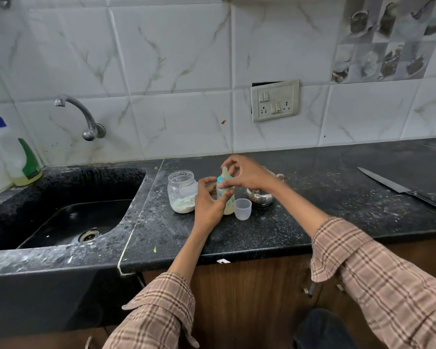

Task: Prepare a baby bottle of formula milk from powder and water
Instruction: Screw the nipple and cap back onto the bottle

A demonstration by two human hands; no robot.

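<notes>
black counter (312,177) by the sink. left hand (208,205) holds the baby bottle (225,195) near the powder jar (182,191). right hand (244,173) pinches its blue cap ring (222,179), likely screwing it. next, twist tight, then shake.

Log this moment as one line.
step: fitting teat | left hand: holds bottle | right hand: on blue collar | jar: open

A clear plastic baby bottle (227,205) with pale milk, a blue collar and a beige teat stood upright on the black speckled desk (312,202), between a clear glass jar (182,191) holding white powder and a small translucent plastic cup (243,209).
</notes>
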